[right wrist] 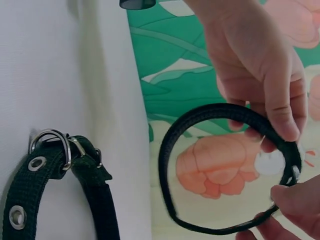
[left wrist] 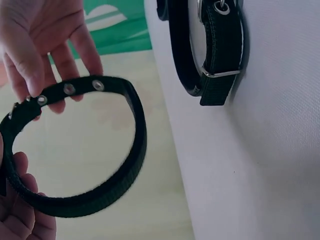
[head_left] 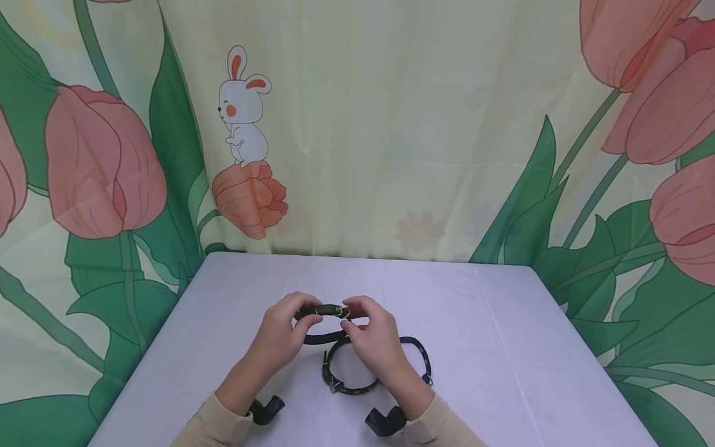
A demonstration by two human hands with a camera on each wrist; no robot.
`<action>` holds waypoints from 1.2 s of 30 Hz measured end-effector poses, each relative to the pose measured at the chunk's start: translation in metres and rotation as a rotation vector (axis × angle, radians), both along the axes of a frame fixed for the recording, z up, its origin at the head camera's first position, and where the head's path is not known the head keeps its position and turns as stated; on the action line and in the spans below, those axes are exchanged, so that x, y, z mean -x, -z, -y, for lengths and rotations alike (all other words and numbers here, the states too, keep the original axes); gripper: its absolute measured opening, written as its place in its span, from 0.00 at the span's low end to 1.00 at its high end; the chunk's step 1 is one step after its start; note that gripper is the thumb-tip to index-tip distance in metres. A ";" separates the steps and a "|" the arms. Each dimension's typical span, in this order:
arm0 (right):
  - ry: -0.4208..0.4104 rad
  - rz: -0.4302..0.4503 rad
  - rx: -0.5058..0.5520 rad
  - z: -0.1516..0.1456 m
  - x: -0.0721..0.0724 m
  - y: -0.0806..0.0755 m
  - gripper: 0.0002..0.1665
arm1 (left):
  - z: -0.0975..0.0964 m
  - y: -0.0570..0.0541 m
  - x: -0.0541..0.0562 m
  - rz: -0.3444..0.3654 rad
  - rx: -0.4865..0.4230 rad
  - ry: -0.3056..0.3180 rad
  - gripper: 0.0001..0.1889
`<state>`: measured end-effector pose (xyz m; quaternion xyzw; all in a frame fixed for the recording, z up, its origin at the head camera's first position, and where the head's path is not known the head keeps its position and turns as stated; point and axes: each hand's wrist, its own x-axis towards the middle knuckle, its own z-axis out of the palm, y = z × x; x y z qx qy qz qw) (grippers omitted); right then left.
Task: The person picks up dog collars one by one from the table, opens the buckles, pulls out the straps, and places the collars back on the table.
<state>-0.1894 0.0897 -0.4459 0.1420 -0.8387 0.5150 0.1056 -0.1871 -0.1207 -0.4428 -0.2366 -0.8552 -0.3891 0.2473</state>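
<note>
Between both hands, a dark green-black strap collar (head_left: pixel 324 309) is held up in a loop over the table. My left hand (head_left: pixel 282 326) pinches its left side, thumb below and fingers behind. My right hand (head_left: pixel 375 332) pinches it at the right, beside the metal buckle. In the left wrist view, metal-ringed eyelets run along the held collar (left wrist: pixel 137 145) at the right hand's fingertips. Below the right hand, another dark collar (head_left: pixel 357 391) lies looped on the table, partly hidden by that forearm. Its metal D-ring (right wrist: pixel 50 132) and buckle show in the right wrist view.
The table (head_left: pixel 491 347) has a white cover. A dark strap loop (head_left: pixel 421 349) shows right of the right wrist. Black camera mounts (head_left: pixel 385 422) sit under both wrists. Behind the table hangs a curtain (head_left: pixel 380 124) printed with tulips and a rabbit.
</note>
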 end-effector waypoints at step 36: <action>0.032 -0.053 0.010 0.000 0.000 -0.009 0.11 | -0.016 0.003 0.001 0.084 -0.080 -0.003 0.13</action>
